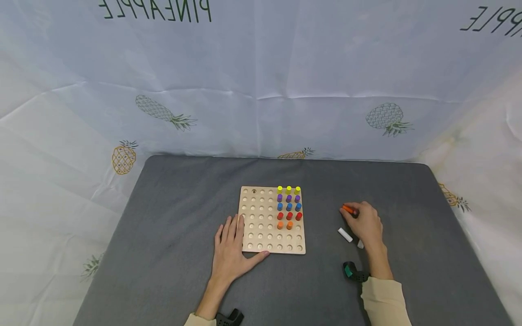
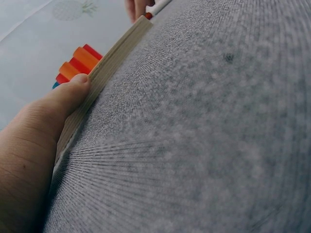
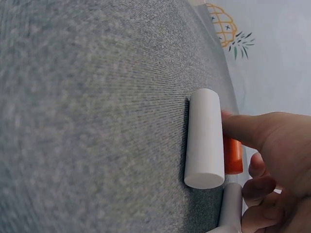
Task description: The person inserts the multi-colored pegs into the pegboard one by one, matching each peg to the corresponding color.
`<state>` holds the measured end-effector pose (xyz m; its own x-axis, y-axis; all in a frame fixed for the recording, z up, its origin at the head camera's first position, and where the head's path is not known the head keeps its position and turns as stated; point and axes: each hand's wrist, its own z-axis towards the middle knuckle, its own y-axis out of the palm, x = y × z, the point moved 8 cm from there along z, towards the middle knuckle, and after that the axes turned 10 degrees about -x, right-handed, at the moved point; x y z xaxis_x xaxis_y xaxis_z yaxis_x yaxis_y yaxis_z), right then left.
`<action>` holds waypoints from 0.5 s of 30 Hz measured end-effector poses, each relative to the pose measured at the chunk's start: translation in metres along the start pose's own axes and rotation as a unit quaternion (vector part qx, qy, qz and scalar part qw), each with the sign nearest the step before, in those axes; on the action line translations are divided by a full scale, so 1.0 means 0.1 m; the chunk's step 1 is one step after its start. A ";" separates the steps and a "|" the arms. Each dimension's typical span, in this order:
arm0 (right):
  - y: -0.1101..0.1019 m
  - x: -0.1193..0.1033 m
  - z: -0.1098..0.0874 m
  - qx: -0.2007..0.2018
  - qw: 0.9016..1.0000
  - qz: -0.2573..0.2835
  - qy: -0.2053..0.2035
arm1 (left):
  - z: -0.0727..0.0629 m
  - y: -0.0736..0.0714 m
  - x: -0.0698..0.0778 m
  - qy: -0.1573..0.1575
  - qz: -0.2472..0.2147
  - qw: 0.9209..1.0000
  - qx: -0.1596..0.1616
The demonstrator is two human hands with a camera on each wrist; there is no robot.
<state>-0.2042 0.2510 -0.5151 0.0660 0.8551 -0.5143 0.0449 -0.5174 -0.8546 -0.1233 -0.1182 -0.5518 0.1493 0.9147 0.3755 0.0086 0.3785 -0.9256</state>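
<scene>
A wooden pegboard (image 1: 257, 230) carries coloured pegs on its right side: rows of yellow, purple, blue and red, three in each, with two orange pegs (image 1: 284, 225) in front. My left hand (image 1: 230, 258) lies with straight fingers along the board's left edge, its thumb at the front edge; the left wrist view shows the thumb (image 2: 73, 94) against the board's side. To the right of the board, my right hand (image 1: 367, 226) pinches an orange peg (image 3: 233, 156) between thumb and fingers, low over the table. A white peg (image 3: 204, 138) lies close beside that hand.
Another white peg (image 1: 360, 244) lies partly hidden by the right hand. Dark grey cloth covers the table (image 1: 293, 290). A pale curtain (image 1: 261, 54) with pineapple prints hangs behind the far edge. Dark wrist devices (image 1: 355, 272) sit on both forearms.
</scene>
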 end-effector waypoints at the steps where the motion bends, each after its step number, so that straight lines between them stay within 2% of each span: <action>1: 0.00 0.00 0.00 0.003 1.000 0.001 -0.001 | 0.00 0.00 0.00 0.000 0.000 1.000 0.000; 15: -0.10 -0.03 -0.08 0.075 0.996 0.038 0.017 | 0.00 -0.01 0.01 0.003 0.005 1.000 0.005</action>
<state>-0.1972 0.2533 -0.5045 0.0979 0.8107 -0.5772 -0.1113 -0.5675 -0.8158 -0.1233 -0.1181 -0.5506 0.1561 0.9172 0.3665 -0.0025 0.3715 -0.9284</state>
